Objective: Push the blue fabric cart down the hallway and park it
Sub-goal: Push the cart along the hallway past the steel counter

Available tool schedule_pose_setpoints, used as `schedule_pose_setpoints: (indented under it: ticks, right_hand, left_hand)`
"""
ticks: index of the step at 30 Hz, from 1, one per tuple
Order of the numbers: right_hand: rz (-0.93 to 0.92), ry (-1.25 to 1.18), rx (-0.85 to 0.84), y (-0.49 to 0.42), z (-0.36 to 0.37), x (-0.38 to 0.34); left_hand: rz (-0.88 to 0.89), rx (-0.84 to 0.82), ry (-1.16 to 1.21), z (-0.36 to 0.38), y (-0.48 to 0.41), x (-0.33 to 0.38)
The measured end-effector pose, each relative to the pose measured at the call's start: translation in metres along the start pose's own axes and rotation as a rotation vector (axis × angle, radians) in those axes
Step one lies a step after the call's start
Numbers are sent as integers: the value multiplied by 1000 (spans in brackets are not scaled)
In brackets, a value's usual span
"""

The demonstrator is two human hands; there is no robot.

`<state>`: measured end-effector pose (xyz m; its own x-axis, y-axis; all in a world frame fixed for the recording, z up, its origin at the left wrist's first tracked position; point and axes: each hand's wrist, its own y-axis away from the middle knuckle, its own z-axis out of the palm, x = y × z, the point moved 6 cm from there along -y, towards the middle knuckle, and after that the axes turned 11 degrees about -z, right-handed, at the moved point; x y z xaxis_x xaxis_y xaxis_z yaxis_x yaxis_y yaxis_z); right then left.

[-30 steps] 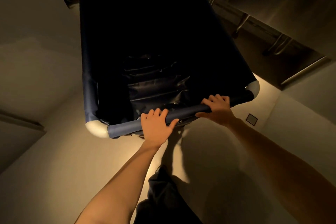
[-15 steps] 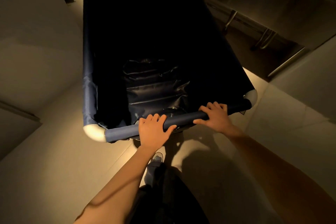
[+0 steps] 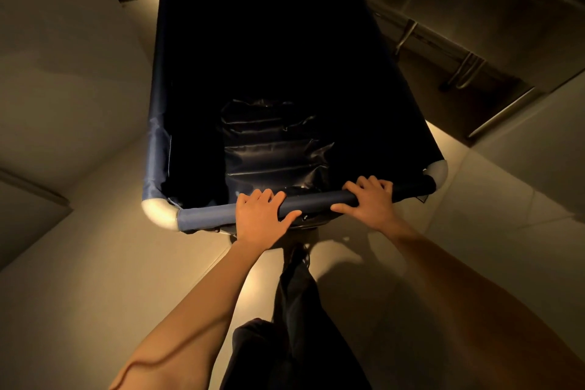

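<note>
The blue fabric cart [image 3: 156, 142] fills the middle of the head view, a deep dark bin with white rounded corners. Its near rim is a fabric-covered bar [image 3: 205, 215]. My left hand [image 3: 261, 215] is wrapped over that bar left of centre. My right hand [image 3: 370, 199] grips the same bar toward the right corner. Both arms reach forward from the bottom of the frame. The inside of the cart is dark, with creased fabric at the bottom.
A pale wall [image 3: 63, 73] runs close along the cart's left side. A stainless steel counter [image 3: 519, 19] on metal legs stands to the right. Tiled floor [image 3: 126, 294] lies under me, and my dark trouser leg [image 3: 294, 326] steps forward behind the cart.
The cart has rolled forward past the steel counter and turned slightly, more of its far rim showing. Both hands stay on the bar. My leg has stepped forward.
</note>
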<state>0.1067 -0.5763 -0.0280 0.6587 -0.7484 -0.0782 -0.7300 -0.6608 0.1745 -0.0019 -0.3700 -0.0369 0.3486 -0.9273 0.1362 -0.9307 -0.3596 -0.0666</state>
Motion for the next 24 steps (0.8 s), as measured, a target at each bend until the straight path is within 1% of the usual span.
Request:
schedule_pose_setpoints:
  ticks: [6, 15, 17, 19, 21, 24]
  right_hand:
    - [-35, 10, 39, -37, -7, 8]
    - [-61, -39, 83, -126, -22, 29]
    - [-77, -15, 139, -146, -29, 32]
    - [-125, 104, 276, -163, -39, 31]
    - [-138, 148, 358, -180, -49, 32]
    - [-132, 114, 312, -213, -53, 39]
  left_hand:
    - [8, 56, -28, 1, -37, -3]
    - [-8, 54, -31, 6, -119, -17]
    - [-10, 68, -28, 7, -140, -20]
    - [-14, 77, -9, 7, -161, -24]
    - [-25, 81, 4, 7, -181, -29]
    - [-48, 82, 8, 7, -211, -35]
